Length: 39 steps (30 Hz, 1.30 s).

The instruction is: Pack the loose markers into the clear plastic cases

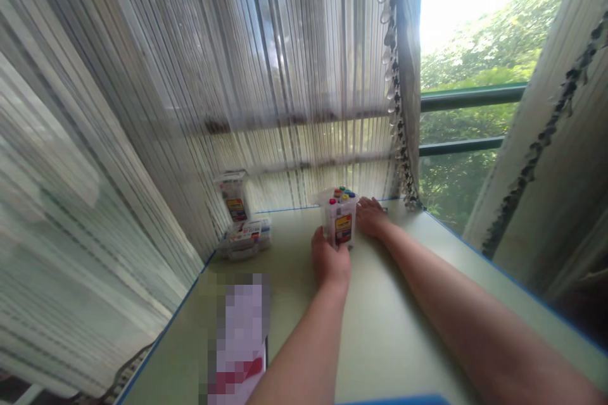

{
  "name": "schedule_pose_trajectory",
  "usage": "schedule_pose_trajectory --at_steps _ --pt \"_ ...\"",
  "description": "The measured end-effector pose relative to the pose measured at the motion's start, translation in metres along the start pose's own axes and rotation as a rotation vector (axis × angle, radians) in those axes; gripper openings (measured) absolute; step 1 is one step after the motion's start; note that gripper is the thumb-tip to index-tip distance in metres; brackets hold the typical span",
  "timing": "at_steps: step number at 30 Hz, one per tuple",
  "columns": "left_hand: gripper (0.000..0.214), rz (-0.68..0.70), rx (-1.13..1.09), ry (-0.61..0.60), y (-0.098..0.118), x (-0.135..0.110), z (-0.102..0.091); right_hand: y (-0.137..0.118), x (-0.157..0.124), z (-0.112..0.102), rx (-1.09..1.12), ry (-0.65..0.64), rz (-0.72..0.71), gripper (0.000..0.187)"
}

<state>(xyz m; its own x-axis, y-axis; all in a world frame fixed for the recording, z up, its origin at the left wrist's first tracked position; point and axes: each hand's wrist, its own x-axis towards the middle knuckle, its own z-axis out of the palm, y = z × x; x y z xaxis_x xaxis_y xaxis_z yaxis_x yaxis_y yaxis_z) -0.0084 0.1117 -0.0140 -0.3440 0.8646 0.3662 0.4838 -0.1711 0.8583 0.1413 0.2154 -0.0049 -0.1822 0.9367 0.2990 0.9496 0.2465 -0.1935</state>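
A clear plastic marker box point(344, 221) stands upright toward the far side of the table. Several markers with coloured caps point(342, 195) stick up from its top, and its translucent lid point(323, 195) seems to be folded out to the left. My left hand point(330, 261) is wrapped round the lower left of the box, thumb at the front by the dark label. Just right of the box, my right hand point(373, 218) rests low by the tabletop with its fingers stretched out. Whether its fingertips touch the box or a small dark thing beyond is unclear.
On the left of the pale table point(304, 323) lies a clear case point(244, 237) with a printed label. A second marker box point(234, 195) stands behind it. A blurred-out sheet point(242, 329) lies nearer me. String curtains point(285, 63) hang along the blue table edge.
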Motion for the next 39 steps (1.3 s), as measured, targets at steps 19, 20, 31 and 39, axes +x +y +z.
schedule_pose_trajectory --at_steps 19,20,31,39 --pt "0.054 -0.05 0.025 0.059 0.007 -0.003 -0.001 -0.03 -0.007 -0.001 -0.03 -0.011 -0.093 0.045" --pt "0.053 -0.047 0.025 0.06 0.007 -0.003 -0.001 -0.03 -0.007 -0.002 -0.041 -0.011 -0.089 0.045" --pt "0.053 -0.069 0.045 0.024 0.016 -0.005 -0.005 -0.02 -0.004 0.001 -0.095 -0.056 -0.035 0.04" --pt "0.053 -0.043 0.059 0.048 0.013 -0.005 -0.003 -0.029 -0.012 -0.008 -0.127 -0.069 0.0 0.044"
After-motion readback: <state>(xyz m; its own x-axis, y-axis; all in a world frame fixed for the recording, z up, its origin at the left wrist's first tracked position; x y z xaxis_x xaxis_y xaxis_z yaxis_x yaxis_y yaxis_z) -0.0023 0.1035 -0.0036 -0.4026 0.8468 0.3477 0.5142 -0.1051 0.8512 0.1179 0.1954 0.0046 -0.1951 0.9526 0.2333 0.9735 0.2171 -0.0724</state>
